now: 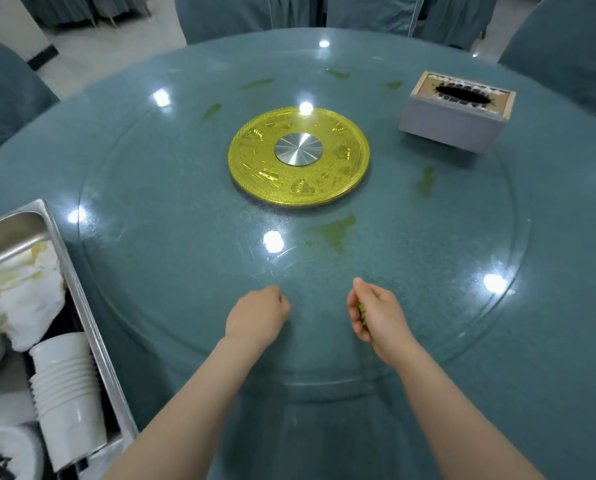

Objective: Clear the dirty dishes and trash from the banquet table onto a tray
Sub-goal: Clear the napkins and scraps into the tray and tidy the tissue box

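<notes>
My right hand [376, 311] hovers over the near part of the glass turntable [185, 258], its curled fingers cupping small green scraps [361, 311]. My left hand [258, 315] is beside it, fingers curled under, knuckles up; nothing shows in it. A steel tray [82, 299] sits at the left table edge and holds crumpled stained napkins [26, 289] and a stack of white cups [66, 386]. Green smears [334, 230] and leaf bits [426, 181] lie on the glass.
A gold disc with a steel hub [298, 155] marks the turntable's centre. A grey tissue box [457, 110] stands at the back right. Covered chairs [5, 95] ring the round teal table.
</notes>
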Demonstrator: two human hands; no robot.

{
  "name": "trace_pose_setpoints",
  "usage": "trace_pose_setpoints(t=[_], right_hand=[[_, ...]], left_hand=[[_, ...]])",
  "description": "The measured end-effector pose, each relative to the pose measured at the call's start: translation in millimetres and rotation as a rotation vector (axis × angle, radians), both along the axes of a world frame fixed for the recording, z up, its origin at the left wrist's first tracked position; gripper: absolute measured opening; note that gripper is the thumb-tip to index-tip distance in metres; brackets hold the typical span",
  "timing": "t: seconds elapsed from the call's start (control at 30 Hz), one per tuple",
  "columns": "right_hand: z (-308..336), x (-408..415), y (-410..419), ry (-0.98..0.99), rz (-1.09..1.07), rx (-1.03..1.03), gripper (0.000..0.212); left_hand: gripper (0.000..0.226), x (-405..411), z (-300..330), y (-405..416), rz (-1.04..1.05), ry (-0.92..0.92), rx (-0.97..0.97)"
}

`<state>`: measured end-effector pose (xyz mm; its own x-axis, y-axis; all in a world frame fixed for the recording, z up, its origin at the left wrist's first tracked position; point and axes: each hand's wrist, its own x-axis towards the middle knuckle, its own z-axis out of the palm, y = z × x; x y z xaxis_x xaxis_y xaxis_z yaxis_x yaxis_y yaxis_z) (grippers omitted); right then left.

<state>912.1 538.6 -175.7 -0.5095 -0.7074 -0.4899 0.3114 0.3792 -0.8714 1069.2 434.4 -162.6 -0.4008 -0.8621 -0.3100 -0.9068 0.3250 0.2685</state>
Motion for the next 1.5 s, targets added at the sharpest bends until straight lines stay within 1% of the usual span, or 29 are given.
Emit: trace_pose_setpoints(t=[0.03, 0.07, 0.13, 0.17, 0.2, 0.23, 0.3, 0.4, 0.53, 0.67, 0.77, 0.87, 0.9, 0.97, 1.03, 1.13, 1.23, 1.33, 1.43, 1.5], right_hand=[[1, -1, 1, -0.052, -0.045, -0.018, 0.042], [2, -2, 2, -0.126, -0.099, -0.03, 0.043], [8, -4, 5, -0.332, -0.223, -0.052, 0.044], [11, -4, 6, -0.443, -0.29, -0.075, 0.044], [15, -3, 7, -0.546, -0.352, -0.108, 0.043], [19, 1, 9, -0.625, -0.398, -0.139, 0.042], [27, 15, 8, -0.701, -0.42, -0.164, 0.041], [41, 67, -6, -0.753, -0.296, -0.107, 0.04], [61, 150, -27, -0.778, -0.027, -0.012, 0.04], [78, 240, -47, -0.74, 0.294, 0.069, 0.039], [87, 306, -63, -0.673, 0.497, 0.134, 0.038], [91, 357, -76, -0.625, 0.619, 0.175, 0.048], [91, 368, -79, -0.596, 0.657, 0.187, 0.052], [89, 382, -82, -0.53, 0.712, 0.191, 0.053], [87, 382, -81, -0.491, 0.72, 0.157, 0.05], [85, 361, -74, -0.419, 0.7, 0.081, 0.042], [82, 323, -66, -0.334, 0.623, 0.021, 0.03], [79, 278, -44, -0.266, 0.524, -0.004, 0.027], [70, 220, -10, -0.103, 0.42, -0.014, 0.023], [62, 175, 17, 0.102, 0.348, 0.017, 0.02]], left_hand=[[0.029, 5, 3, -2, 0.065, 0.118, 0.11], [0.029, 12, 7, -2, 0.195, 0.303, 0.258], [0.025, 30, 23, 7, 0.568, 0.766, 0.599], [0.024, 43, 32, 13, 0.728, 0.971, 0.717], [0.023, 58, 39, 18, 0.847, 1.126, 0.79], [0.024, 74, 47, 24, 0.931, 1.246, 0.836], [0.02, 108, 61, 34, 1.045, 1.445, 0.893], [0.019, 173, 75, 48, 1.183, 1.648, 0.865], [0.024, 242, 76, 62, 1.279, 1.699, 0.715], [0.03, 299, 71, 69, 1.35, 1.685, 0.6], [0.038, 336, 70, 67, 1.336, 1.652, 0.523], [0.053, 363, 69, 61, 1.282, 1.652, 0.485], [0.056, 369, 68, 58, 1.261, 1.65, 0.483], [0.058, 376, 66, 56, 1.226, 1.616, 0.479], [0.056, 382, 64, 55, 1.201, 1.586, 0.467], [0.053, 384, 62, 52, 1.168, 1.586, 0.442], [0.051, 375, 65, 49, 1.129, 1.586, 0.434], [0.049, 356, 70, 52, 1.09, 1.588, 0.456], [0.045, 332, 76, 64, 1.035, 1.598, 0.477], [0.043, 314, 80, 75, 0.997, 1.589, 0.493]])
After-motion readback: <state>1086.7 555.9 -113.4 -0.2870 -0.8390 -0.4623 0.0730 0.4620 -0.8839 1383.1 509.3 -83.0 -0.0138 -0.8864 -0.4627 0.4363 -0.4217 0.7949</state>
